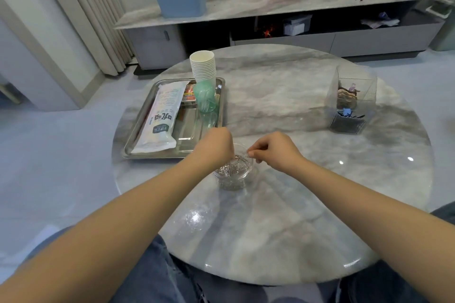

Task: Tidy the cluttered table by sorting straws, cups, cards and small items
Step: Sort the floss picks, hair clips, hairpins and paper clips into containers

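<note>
On the round marble table (283,216), my right hand (275,152) pinches a thin metal pin (246,154) (lying roughly crosswise) above a clear glass bowl (232,170) of glinting pins; my left hand (216,146) curls over its rim, grip unclear.

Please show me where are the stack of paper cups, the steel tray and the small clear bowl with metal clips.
stack of paper cups (203,66): head view, on the ribbed side.
steel tray (138,130): head view, on the left rim.
small clear bowl (242,173): head view, on its right wall.
</note>
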The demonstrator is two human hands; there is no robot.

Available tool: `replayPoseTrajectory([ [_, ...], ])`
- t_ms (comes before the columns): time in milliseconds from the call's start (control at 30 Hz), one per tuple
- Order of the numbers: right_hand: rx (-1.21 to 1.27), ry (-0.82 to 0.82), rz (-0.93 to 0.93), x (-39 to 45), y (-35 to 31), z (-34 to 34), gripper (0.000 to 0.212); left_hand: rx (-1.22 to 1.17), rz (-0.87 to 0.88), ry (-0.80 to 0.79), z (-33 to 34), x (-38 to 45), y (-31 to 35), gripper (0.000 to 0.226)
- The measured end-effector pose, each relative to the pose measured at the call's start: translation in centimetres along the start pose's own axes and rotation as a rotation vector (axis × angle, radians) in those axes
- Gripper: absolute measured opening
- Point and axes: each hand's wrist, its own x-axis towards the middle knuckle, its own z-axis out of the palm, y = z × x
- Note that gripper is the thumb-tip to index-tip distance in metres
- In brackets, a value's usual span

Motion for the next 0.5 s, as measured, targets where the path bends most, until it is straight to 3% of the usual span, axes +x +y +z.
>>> replayPoseTrajectory([
  [267,0.132,-0.014,0.064,-0.8,0.5,-2.6,0.015,-0.18,0.087,0.061,-0.4,-0.3,1.8,0.005],
  [500,-0.094,0.13,0.227,-1.5,5.4,-5.3,0.011,-0.249,0.163,-0.005,1.7,0.6,5.8,0.005],
])
